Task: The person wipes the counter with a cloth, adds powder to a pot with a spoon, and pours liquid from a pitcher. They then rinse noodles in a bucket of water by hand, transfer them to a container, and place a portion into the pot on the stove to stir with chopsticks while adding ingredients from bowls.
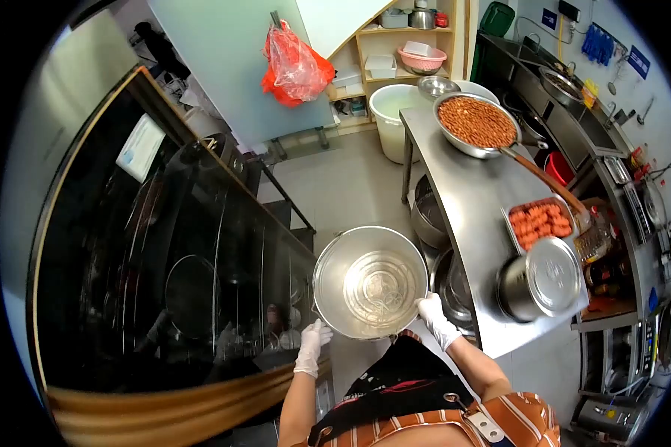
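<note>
A large, deep metal pot [334, 257] is in front of my body, its open mouth tilted up toward me. A small amount of clear liquid seems to lie at its bottom, along with ring-shaped marks. My right hand [434, 316], in a white glove, grips the pot's right edge. On the lower left side, my left hand [313, 341], also gloved in white, is closed at the pot's edge, its fingertips partly hidden. A black apron [395, 380] covers my front just below the pot.
At right, a steel table [455, 186] carries a bowl of reddish-brown nuts or beans [476, 123], a tray of orange-red pieces [538, 223] and a lidded pot [537, 279]. A dark glass-fronted cabinet [194, 246] flanks my left. A white bucket [389, 130] stands beyond the table.
</note>
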The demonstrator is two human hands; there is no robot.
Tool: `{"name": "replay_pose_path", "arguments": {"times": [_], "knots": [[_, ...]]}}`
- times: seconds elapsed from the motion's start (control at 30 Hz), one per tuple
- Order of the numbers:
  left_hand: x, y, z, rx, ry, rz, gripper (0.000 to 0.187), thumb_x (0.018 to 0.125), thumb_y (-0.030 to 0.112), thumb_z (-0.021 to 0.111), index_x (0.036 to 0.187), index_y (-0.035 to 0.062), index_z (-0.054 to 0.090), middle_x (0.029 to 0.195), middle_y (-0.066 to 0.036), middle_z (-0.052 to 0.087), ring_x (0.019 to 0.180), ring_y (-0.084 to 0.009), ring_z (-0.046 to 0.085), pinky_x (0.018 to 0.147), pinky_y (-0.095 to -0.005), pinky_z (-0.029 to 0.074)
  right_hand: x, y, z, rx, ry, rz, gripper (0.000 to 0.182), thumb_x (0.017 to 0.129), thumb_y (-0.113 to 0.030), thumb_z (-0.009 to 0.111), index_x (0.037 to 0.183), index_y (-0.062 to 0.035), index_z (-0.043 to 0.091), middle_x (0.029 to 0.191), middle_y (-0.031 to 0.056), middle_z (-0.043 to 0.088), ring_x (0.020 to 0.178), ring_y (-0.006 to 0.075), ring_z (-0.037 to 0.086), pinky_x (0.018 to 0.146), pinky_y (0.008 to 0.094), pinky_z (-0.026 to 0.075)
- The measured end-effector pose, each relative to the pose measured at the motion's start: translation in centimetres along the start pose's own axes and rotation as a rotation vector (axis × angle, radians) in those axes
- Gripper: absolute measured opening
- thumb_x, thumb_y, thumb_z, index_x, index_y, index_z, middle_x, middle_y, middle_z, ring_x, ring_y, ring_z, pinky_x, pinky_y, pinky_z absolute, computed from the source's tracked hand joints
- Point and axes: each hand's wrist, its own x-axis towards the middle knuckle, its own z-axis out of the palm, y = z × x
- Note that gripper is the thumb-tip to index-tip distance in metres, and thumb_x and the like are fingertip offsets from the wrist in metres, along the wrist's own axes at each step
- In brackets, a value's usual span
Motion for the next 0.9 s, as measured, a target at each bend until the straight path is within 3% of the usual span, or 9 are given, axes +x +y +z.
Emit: {"name": "replay_pose_path", "arguments": {"times": [0.2,0.33,0.47,0.5,0.57,0.6,0.7,0.73,0.9], "knots": [[13.6,8.0,-0.7,0.161,0.195,-0.089,0.032,0.091,0.031,0.055,0.099,-0.0003,0.057,0.077,-0.010,0.063,0.059,-0.0186,0.061,0.049,-0.0278,0.048,19.5,-6.4,6.7,0.005,0.049,0.067,0.031,0.073,0.000,0.050,0.099,0.0057,0.064,0.076,0.0173,0.066,0.056,0.0253,0.063,0.046,0.0341,0.050],[20.2,11.9,-1.4,0.169,0.232,-0.246,0.030,0.091,0.029,0.055,0.097,-0.0003,0.056,0.072,-0.011,0.062,0.048,-0.0183,0.058,0.041,-0.0296,0.046,29.3,-13.2,10.4,0.114,0.070,0.151,0.030,0.073,0.002,0.047,0.098,0.0073,0.064,0.073,0.0178,0.065,0.052,0.0256,0.062,0.042,0.0345,0.048],[26.7,16.3,-0.6,0.224,0.189,-0.284,0.037,0.090,0.037,0.056,0.094,0.0004,0.058,0.071,-0.012,0.062,0.049,-0.0197,0.059,0.042,-0.0308,0.047,40.6,-16.8,13.4,0.123,0.110,0.145,0.031,0.073,0.003,0.046,0.098,0.0068,0.064,0.071,0.0175,0.064,0.050,0.0257,0.061,0.041,0.0347,0.047],[29.5,16.7,-1.0,0.200,0.188,-0.395,0.038,0.090,0.038,0.055,0.094,-0.0001,0.059,0.069,-0.012,0.062,0.051,-0.0209,0.060,0.043,-0.0322,0.048,43.9,-17.4,14.0,0.111,0.124,0.169,0.030,0.074,0.002,0.046,0.097,0.0059,0.064,0.073,0.0179,0.065,0.054,0.0261,0.063,0.044,0.0348,0.049],[35.4,17.2,-1.3,0.173,0.193,-0.339,0.038,0.091,0.036,0.054,0.095,-0.0009,0.059,0.069,-0.013,0.063,0.052,-0.0223,0.060,0.044,-0.0333,0.049,48.2,-17.5,15.6,0.084,0.149,0.250,0.028,0.074,-0.001,0.048,0.096,0.0041,0.064,0.079,0.0186,0.067,0.063,0.0270,0.065,0.050,0.0349,0.051],[38.1,19.2,-0.5,0.218,0.149,-0.393,0.036,0.094,0.037,0.049,0.097,0.0033,0.059,0.080,-0.011,0.064,0.063,-0.0213,0.062,0.055,-0.0334,0.052,49.9,-19.0,15.9,0.161,0.138,0.281,0.028,0.074,-0.002,0.049,0.097,0.0040,0.064,0.081,0.0181,0.067,0.071,0.0271,0.066,0.058,0.0356,0.052],[45.5,25.8,2.8,0.102,0.104,-0.475,0.035,0.093,0.039,0.049,0.093,0.0048,0.058,0.075,-0.009,0.064,0.056,-0.0208,0.060,0.051,-0.0343,0.051,56.8,-19.2,17.0,0.039,0.250,0.249,0.030,0.074,-0.003,0.051,0.099,0.0036,0.064,0.083,0.0171,0.067,0.075,0.0267,0.066,0.062,0.0355,0.052],[47.8,28.6,4.3,0.208,0.137,-0.490,0.034,0.093,0.038,0.051,0.092,0.0047,0.058,0.074,-0.008,0.064,0.054,-0.0211,0.060,0.050,-0.0344,0.051,57.4,-21.3,16.8,0.087,0.263,0.254,0.033,0.074,-0.004,0.052,0.103,0.0031,0.063,0.085,0.0165,0.068,0.077,0.0255,0.066,0.064,0.0334,0.051],[58.1,44.0,12.6,0.388,0.006,-0.249,0.030,0.092,0.032,0.054,0.097,0.0027,0.058,0.075,-0.009,0.065,0.058,-0.0194,0.062,0.049,-0.0302,0.051,66.6,-21.9,18.0,0.486,0.377,0.231,0.036,0.071,0.001,0.052,0.105,0.0020,0.063,0.091,0.0142,0.068,0.084,0.0245,0.065,0.075,0.0303,0.050]]}}
